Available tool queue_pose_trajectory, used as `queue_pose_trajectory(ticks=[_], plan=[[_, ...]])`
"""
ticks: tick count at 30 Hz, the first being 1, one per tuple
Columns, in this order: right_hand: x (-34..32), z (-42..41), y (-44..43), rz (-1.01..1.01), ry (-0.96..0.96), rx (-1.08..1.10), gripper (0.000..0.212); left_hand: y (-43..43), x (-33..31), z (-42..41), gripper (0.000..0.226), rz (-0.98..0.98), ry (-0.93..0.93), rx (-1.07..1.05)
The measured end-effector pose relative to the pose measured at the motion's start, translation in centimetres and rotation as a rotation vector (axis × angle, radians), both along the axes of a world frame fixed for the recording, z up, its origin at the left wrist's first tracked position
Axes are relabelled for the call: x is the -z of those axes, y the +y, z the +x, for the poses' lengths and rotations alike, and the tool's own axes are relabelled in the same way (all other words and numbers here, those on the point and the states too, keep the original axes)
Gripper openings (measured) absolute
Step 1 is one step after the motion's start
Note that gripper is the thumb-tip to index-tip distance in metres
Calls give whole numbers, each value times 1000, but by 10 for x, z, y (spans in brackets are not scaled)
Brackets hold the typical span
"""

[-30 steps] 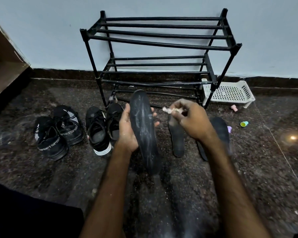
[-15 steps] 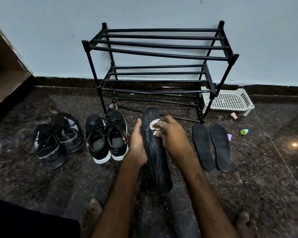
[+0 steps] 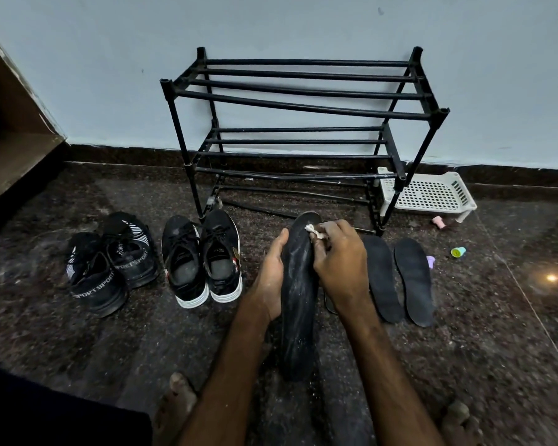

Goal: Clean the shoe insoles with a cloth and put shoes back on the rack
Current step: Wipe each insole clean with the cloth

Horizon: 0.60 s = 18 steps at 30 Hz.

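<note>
My left hand [image 3: 270, 272] holds a long black dusty insole [image 3: 298, 304] upright by its left edge, over the dark floor. My right hand [image 3: 340, 262] pinches a small white cloth [image 3: 316, 232] and presses it on the insole's upper end. Two more black insoles [image 3: 382, 278] [image 3: 414, 281] lie flat on the floor just right of my hands. A black pair of shoes with white soles [image 3: 202, 257] stands left of my hands, and a black pair marked SPORT [image 3: 110, 262] sits further left. The black metal shoe rack [image 3: 300, 123] stands bare against the wall.
A white perforated plastic tray [image 3: 429, 194] sits on the floor right of the rack. Small pink, green and purple bits [image 3: 458, 251] lie near it. A brown wooden panel [image 3: 10, 130] rises at the far left. My bare feet [image 3: 174, 410] show at the bottom.
My right hand brought the cloth from the air onto the insole's upper end. The two insoles on the floor came out from behind my hands as the view shifted.
</note>
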State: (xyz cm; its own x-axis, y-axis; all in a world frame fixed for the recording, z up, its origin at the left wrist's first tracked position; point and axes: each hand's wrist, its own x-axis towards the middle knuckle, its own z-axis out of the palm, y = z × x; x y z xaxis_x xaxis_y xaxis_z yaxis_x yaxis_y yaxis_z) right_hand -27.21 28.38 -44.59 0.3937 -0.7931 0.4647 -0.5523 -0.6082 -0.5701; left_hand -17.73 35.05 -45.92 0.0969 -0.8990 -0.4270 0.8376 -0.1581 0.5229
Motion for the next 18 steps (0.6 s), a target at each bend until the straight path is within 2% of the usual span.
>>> queue_pose_trajectory(ticks=[4,7,9,14,16,18], plan=[[-18,4,2,-18,-149,-18,20,-1,-6,-5,56,7,-56,31],[-27,8,0,23,-85,-242,15,-2,-7,2,58,-27,-3,-8],[-27,5,-2,48,-6,-302,13,0,-7,7,59,-46,2,-24],[-30,-5,-8,15,-50,0,13,1,-12,-4,59,3,-84,73],[-33,1,-4,14,-32,-14,13,1,-13,-4,56,13,-72,48],[-35,10,3,41,12,-136,12,2,-13,0,54,6,-34,-5]])
